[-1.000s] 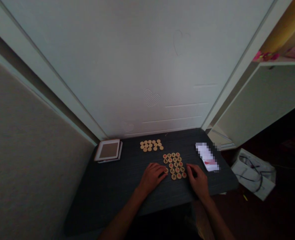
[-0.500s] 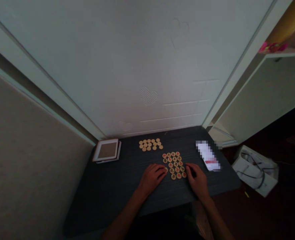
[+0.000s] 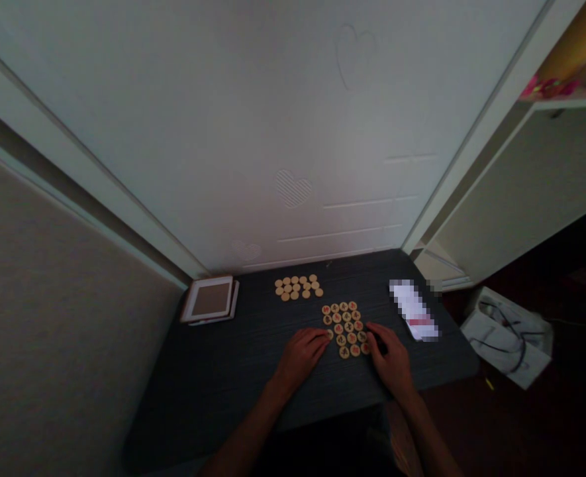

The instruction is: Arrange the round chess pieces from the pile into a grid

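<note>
Round wooden Chinese chess pieces (image 3: 349, 326) with red and black characters lie face up in rows on the dark table. At the left side of these rows, the fingertips of my left hand (image 3: 302, 352) are closed on one Chinese chess piece (image 3: 329, 335), partly covered by them. My right hand (image 3: 390, 352) rests at the right edge of the rows, thumb and curled fingers apart with a gap between them. Its thumb is beside the lower right piece (image 3: 365, 348) and hides part of it; I cannot tell if they touch. Farther back, plain-faced round pieces (image 3: 296, 287) lie in rows.
A stack of framed items (image 3: 212, 298) lies at the table's (image 3: 213, 384) back left. A phone-like object (image 3: 414, 310), pixelated, is on the right. A white panel with embossed hearts (image 3: 293, 189) rises behind the table. On the floor at right stands a white bag (image 3: 508, 338).
My right hand has shifted slightly left, and its thumb now covers more of the lower right piece. The left hand and its piece are almost still. The camera view has tilted a little.
</note>
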Demonstrator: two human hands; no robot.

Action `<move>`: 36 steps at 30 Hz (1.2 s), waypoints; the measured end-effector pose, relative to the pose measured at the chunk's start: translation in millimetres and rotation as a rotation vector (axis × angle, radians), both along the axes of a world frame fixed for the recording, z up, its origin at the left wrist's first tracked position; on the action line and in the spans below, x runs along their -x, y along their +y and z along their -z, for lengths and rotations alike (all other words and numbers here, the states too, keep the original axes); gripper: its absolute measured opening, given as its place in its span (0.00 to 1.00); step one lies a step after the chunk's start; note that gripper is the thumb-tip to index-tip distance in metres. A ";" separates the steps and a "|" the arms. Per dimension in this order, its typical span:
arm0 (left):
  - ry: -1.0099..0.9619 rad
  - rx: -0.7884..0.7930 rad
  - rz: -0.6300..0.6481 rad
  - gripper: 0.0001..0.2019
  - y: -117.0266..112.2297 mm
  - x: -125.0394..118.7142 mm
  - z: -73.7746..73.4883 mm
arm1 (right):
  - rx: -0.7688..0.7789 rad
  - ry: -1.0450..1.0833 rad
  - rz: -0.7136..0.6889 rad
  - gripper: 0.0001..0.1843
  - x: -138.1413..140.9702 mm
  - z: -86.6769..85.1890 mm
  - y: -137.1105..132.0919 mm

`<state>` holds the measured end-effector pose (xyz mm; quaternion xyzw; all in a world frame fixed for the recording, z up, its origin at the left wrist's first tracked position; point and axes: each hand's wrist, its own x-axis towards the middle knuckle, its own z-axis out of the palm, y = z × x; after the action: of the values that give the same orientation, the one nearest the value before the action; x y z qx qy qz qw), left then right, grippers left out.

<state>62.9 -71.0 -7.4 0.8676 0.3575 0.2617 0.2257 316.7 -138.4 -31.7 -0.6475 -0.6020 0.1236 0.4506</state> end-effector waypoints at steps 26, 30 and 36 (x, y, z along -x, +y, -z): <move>-0.010 -0.168 0.018 0.10 8.9 -2.4 4.9 | 0.003 -0.002 -0.004 0.15 -1.0 0.8 1.0; -0.009 -0.167 0.021 0.10 8.8 -3.1 3.0 | -0.004 -0.002 -0.009 0.15 -1.2 1.0 1.2; 0.003 -0.159 0.027 0.10 7.8 -3.2 2.0 | -0.007 -0.006 -0.004 0.15 -0.8 -0.3 1.4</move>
<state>66.1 -63.2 -9.4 0.8878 0.3244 0.2851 0.1592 317.6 -136.9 -31.4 -0.6450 -0.6050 0.1205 0.4510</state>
